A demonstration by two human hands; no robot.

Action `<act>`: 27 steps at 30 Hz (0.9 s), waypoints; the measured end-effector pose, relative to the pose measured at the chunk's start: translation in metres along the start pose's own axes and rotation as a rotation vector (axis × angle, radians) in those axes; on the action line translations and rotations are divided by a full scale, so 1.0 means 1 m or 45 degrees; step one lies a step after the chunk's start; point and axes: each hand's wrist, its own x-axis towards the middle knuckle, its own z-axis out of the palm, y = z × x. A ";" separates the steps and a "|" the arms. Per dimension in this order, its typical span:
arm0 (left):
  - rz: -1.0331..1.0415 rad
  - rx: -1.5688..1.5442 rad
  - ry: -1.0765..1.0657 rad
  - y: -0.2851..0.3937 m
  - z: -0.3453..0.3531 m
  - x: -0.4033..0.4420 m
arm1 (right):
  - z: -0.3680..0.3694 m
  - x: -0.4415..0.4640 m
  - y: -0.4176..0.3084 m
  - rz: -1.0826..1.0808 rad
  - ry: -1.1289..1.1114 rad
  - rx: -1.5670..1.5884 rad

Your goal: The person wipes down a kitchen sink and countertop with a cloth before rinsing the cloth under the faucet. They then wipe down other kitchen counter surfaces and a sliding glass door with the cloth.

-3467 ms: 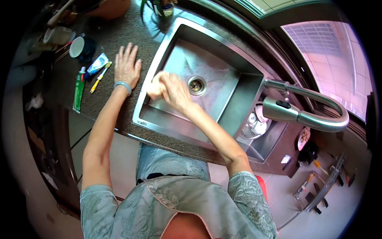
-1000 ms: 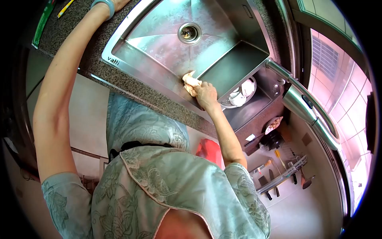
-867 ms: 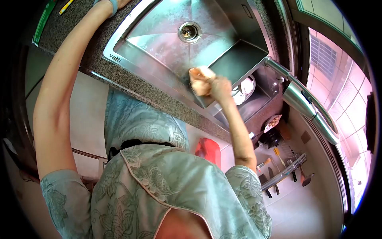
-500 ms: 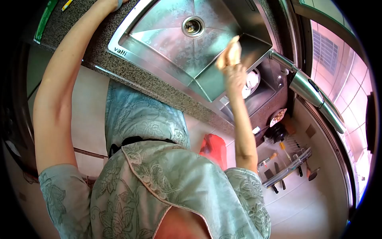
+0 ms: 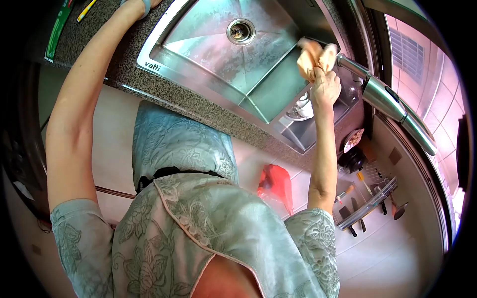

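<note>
My right hand (image 5: 325, 87) is closed on a bunched, peach-coloured cloth (image 5: 310, 58), held over the right part of the steel sink (image 5: 198, 84), near the base of the faucet (image 5: 385, 99). The cloth is partly blurred. At the top edge of the view my left hand (image 5: 151, 3) is mostly cut off beside the sink's left rim, its fingers hidden; a pale blue band circles the wrist. Under and beside my right hand, white dishes (image 5: 303, 108) sit in the smaller basin. The drain (image 5: 241, 32) shows in the large basin.
A green toothpaste tube (image 5: 58, 31) and a yellow toothbrush (image 5: 86, 11) lie on the stone counter (image 5: 124, 54) at the left. Right of the sink are a small dish (image 5: 353, 140), a black pot (image 5: 351, 160) and a knife rack (image 5: 367, 206). A red bag (image 5: 276, 183) is below the counter.
My right hand has carried the cloth from the sink's left side to the near wall, then across to the upper right by the faucet. The view has shifted, leaving my left hand mostly out of frame.
</note>
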 end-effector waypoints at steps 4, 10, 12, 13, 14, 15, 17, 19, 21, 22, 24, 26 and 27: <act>0.003 0.023 -0.012 0.000 -0.002 0.000 | 0.017 -0.051 -0.028 -0.136 0.134 0.237; -0.012 0.001 -0.011 0.002 -0.003 0.001 | 0.041 -0.089 -0.098 -0.245 -0.592 0.332; -0.015 -0.002 -0.023 0.002 -0.004 0.002 | 0.055 -0.075 -0.111 -0.349 -0.641 0.453; -0.018 0.005 -0.026 0.002 -0.004 0.002 | 0.064 -0.062 -0.120 -0.193 -0.810 0.570; -0.017 0.011 -0.029 0.002 -0.003 0.003 | 0.073 -0.047 -0.129 -0.033 -0.980 0.686; -0.002 0.016 -0.012 0.002 -0.003 0.003 | 0.102 -0.044 -0.135 -0.014 -0.944 0.827; 0.004 -0.001 0.007 0.003 -0.005 0.003 | 0.153 -0.036 -0.153 0.099 -1.119 1.066; 0.003 0.001 0.013 0.004 -0.004 0.004 | 0.162 -0.021 -0.170 0.223 -1.285 1.139; 0.002 0.003 0.003 0.004 -0.004 0.003 | 0.165 -0.013 -0.181 -0.128 -1.071 1.107; 0.011 0.005 0.015 0.004 -0.004 0.004 | 0.167 -0.002 -0.189 -0.145 -1.125 1.179; -0.003 0.024 -0.008 0.005 -0.005 0.004 | 0.146 0.032 -0.215 -0.204 -1.162 1.285; -0.010 0.012 -0.008 0.005 -0.005 0.005 | 0.137 0.062 -0.253 -0.194 -0.978 1.393; -0.010 0.008 -0.011 0.005 -0.006 0.005 | 0.139 0.081 -0.273 -0.144 -0.889 1.545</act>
